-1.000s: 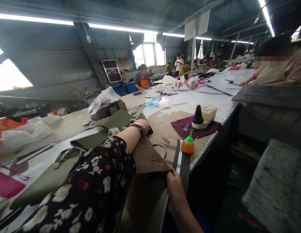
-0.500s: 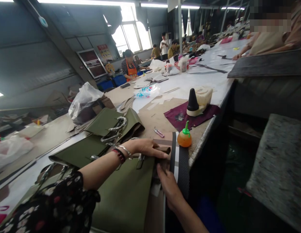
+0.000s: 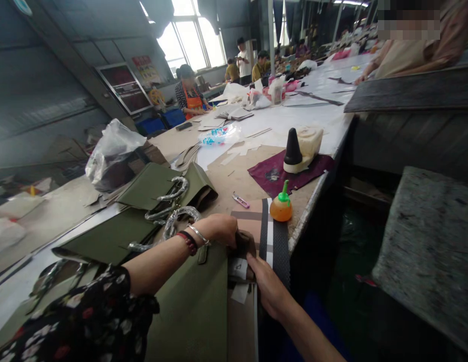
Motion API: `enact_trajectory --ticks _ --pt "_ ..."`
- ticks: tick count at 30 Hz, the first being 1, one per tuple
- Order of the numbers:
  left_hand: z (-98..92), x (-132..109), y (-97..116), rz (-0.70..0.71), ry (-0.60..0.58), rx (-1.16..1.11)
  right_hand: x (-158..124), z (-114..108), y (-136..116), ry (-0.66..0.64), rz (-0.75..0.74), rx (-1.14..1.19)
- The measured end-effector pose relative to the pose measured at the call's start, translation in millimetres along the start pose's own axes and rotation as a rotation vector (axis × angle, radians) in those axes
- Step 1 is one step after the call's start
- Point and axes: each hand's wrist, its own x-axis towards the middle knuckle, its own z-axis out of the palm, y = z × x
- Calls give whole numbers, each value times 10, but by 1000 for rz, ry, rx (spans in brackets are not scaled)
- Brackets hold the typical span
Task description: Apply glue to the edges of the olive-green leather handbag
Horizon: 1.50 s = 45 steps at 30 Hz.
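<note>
An olive-green handbag [image 3: 188, 306] lies on the table edge in front of me, its mouth toward the right. My left hand [image 3: 219, 230], with bracelets at the wrist, curls over the bag's top edge and grips it. My right hand [image 3: 266, 284] pinches the inner brown lining and a small white tag [image 3: 237, 269] at the bag's opening. Two more olive bags [image 3: 158, 186] with plastic-wrapped handles [image 3: 175, 221] lie just beyond.
An orange glue bottle with green cap [image 3: 281, 206], a pink clipper [image 3: 240, 200], a black cone on a cream block [image 3: 300, 148] over maroon cloth, and a plastic bag [image 3: 111, 151] sit on the table. The table edge [image 3: 313, 201] drops off on the right. Other people work farther along.
The view dropped toward the table. My left arm came down from over the bags onto the bag's top edge and closed on it. My right hand moved up to the opening and the tag.
</note>
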Motion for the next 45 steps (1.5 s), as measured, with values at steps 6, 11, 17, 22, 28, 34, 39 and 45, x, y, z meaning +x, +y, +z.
enact_trajectory --ticks 6,11,17,22,28,34,39,45 --pt "131 -51 -146 66 93 -65 -138 -62 -36 -120 -200 -464" --pt "218 -149 -227 166 96 -200 -104 -107 33 77 -396 -826" --pt "151 -397 -101 154 21 -162 -41 -92 22 109 -352 -862" --pt "214 -427 50 63 108 8 -23 -81 -2 137 -311 -860" --pt "371 -324 63 13 201 66 -12 -94 14 104 -275 -816" --pt "432 -348 -102 29 187 -48 -67 -169 -101 -11 -257 -693" --pt "512 -391 -221 21 241 -138 -125 -224 -57 -75 -86 -507" --pt "552 -341 -203 29 274 -169 -125 -260 33 -87 -6 -435"
